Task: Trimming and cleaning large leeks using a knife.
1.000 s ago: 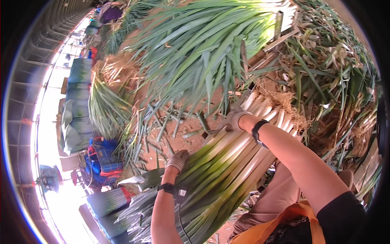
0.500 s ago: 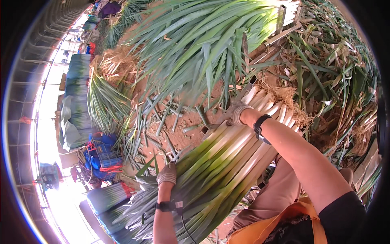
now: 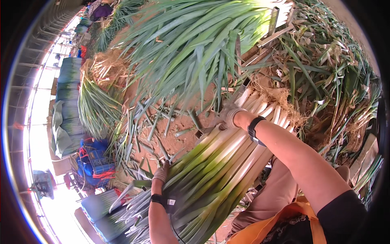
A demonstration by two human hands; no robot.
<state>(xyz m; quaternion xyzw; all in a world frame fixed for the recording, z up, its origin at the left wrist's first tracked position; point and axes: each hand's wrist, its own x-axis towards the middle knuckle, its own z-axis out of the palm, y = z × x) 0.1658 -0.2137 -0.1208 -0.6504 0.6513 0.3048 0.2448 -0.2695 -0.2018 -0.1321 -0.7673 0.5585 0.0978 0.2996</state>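
A thick bundle of large green onions (image 3: 221, 162) lies slantwise before me, its white stems and roots at upper right and its green leaves at lower left. My left hand (image 3: 161, 174), in a pale glove, is closed at the far edge of the leaves, its fingertips partly hidden. Along the same far edge, near the white stems, my gloved right hand (image 3: 230, 116) curls over the side of the bundle. Its fingers are somewhat blurred, beside a metal stand part. The right forearm crosses above the roots.
A larger heap of green onions (image 3: 183, 44) rests on a rack beyond. Discarded leaves (image 3: 325, 73) pile up at right. Cut leaf pieces (image 3: 156, 122) litter the soil. At left are a blue crate (image 3: 101, 162) and wrapped bundles (image 3: 69, 93).
The view has shifted slightly, so the surroundings sit a little further left. My left hand is still at the leaves and my right hand still at the stems; the bundle stays in place.
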